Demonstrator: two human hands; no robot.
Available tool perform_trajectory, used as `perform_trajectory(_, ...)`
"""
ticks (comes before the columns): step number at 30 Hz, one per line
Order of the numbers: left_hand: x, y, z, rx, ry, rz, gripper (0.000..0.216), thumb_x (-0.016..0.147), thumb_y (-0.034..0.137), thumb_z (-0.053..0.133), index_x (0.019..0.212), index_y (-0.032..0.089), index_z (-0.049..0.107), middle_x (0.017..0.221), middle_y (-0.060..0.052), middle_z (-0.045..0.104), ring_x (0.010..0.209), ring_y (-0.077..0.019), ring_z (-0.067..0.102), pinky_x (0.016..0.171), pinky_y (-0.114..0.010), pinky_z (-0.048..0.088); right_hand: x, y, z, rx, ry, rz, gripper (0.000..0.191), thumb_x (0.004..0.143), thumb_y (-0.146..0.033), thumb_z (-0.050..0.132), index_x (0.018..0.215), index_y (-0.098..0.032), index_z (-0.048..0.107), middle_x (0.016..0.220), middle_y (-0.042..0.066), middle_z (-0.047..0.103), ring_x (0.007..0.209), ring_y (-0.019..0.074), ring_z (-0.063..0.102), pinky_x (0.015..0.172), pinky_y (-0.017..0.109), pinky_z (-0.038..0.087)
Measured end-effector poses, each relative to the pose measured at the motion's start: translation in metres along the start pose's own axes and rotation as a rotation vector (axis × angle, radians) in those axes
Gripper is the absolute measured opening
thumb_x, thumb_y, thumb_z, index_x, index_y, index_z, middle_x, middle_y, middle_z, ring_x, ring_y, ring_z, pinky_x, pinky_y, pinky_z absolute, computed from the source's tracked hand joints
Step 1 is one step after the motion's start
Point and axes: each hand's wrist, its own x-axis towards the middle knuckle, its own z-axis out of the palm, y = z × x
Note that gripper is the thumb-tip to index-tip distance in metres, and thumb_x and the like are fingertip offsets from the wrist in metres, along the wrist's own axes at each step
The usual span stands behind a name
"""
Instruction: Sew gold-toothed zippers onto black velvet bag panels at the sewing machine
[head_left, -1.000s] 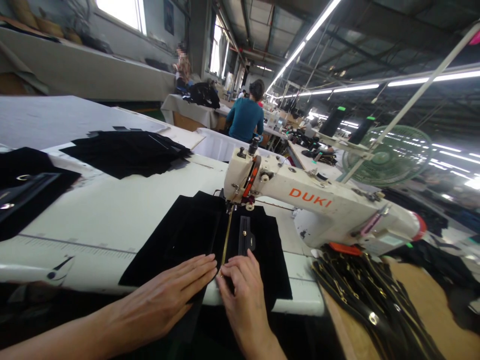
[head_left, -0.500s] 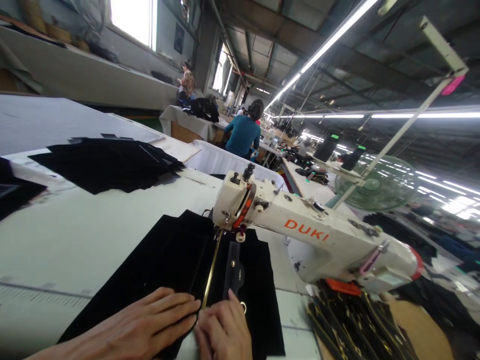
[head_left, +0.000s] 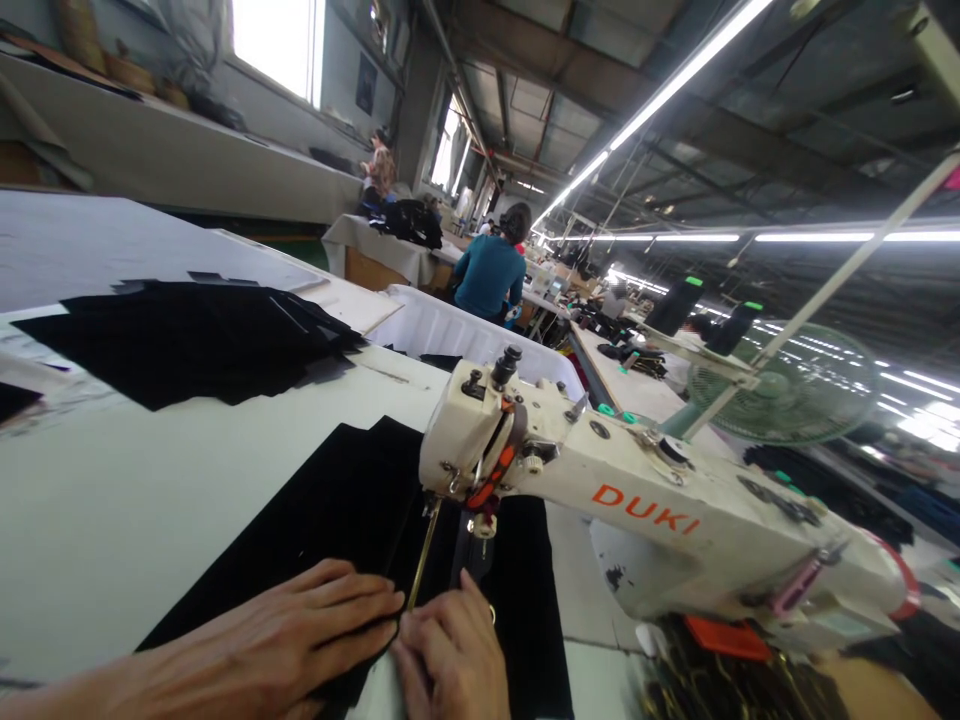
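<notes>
While left hand [head_left: 300, 640] lies flat, fingers spread on black fabric [head_left: 337, 510], right hand [head_left: 450, 655] pinches gold zipper [head_left: 420, 560] beneath DUKI sewing machine [head_left: 637, 500].

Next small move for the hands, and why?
Probably slide the black fabric a little toward the presser foot, guiding the gold strip straight. The left hand lies flat on the fabric, the right hand sits at the strip's near end, and the strip reaches the foot.

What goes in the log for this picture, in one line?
left hand: flat on black fabric | right hand: curled beside gold zipper | sewing machine: head over fabric
</notes>
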Motion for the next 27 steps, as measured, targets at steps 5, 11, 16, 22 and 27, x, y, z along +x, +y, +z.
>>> perform_trajectory(5, 0.011, -0.021, 0.002, 0.043, 0.004, 0.031, 0.088, 0.078, 0.002, 0.061, 0.156, 0.037, 0.039, 0.157, 0.006, 0.048, 0.140, -0.0213, 0.051, 0.121, -0.029, 0.035, 0.016, 0.011, 0.000, -0.003, -0.063, -0.015, 0.018, 0.090, -0.011, 0.054, 0.083, -0.024, 0.063, 0.074, -0.001, 0.062, 0.069, 0.0168, 0.064, 0.106, 0.041, 0.048)
perform_trajectory(11, 0.032, -0.030, -0.013, 0.070, -0.025, 0.031, 0.084, 0.074, -0.001, 0.059, 0.149, 0.035, 0.050, 0.152, 0.004, 0.054, 0.136, -0.0218, 0.055, 0.119, -0.030, 0.038, 0.040, 0.021, -0.005, -0.017, -0.183, -0.008, 0.021, 0.079, -0.003, 0.065, 0.081, -0.024, 0.067, 0.079, -0.001, 0.068, 0.078, 0.0203, 0.067, 0.095, 0.039, 0.053)
perform_trajectory(16, 0.048, -0.029, -0.033, 0.103, -0.021, -0.001, 0.071, 0.075, 0.001, 0.055, 0.140, 0.029, 0.062, 0.144, 0.000, 0.063, 0.129, -0.0236, 0.062, 0.112, -0.033, 0.047, 0.058, 0.027, -0.008, -0.067, -0.250, 0.034, 0.024, 0.075, -0.001, 0.072, 0.081, -0.024, 0.071, 0.084, 0.000, 0.073, 0.083, 0.0232, 0.070, 0.076, 0.032, 0.057)
perform_trajectory(22, 0.057, -0.046, -0.016, -0.007, 0.020, -0.023, 0.067, 0.076, 0.002, 0.056, 0.138, 0.026, 0.064, 0.142, -0.004, 0.064, 0.132, -0.0250, 0.059, 0.114, -0.037, 0.046, 0.072, 0.034, -0.008, -0.084, -0.320, 0.056, 0.023, 0.077, -0.003, 0.075, 0.088, -0.024, 0.075, 0.100, 0.004, 0.076, 0.091, 0.0240, 0.072, 0.083, 0.035, 0.059)
perform_trajectory(27, 0.056, -0.064, 0.013, -0.129, 0.143, -0.106, 0.043, 0.096, 0.015, 0.051, 0.133, 0.028, 0.068, 0.136, -0.002, 0.068, 0.128, -0.0201, 0.062, 0.112, -0.035, 0.048, 0.069, 0.036, -0.007, -0.060, -0.296, 0.145, 0.025, 0.077, -0.004, 0.075, 0.093, -0.023, 0.076, 0.110, 0.006, 0.074, 0.101, 0.0245, 0.072, 0.091, 0.037, 0.058)
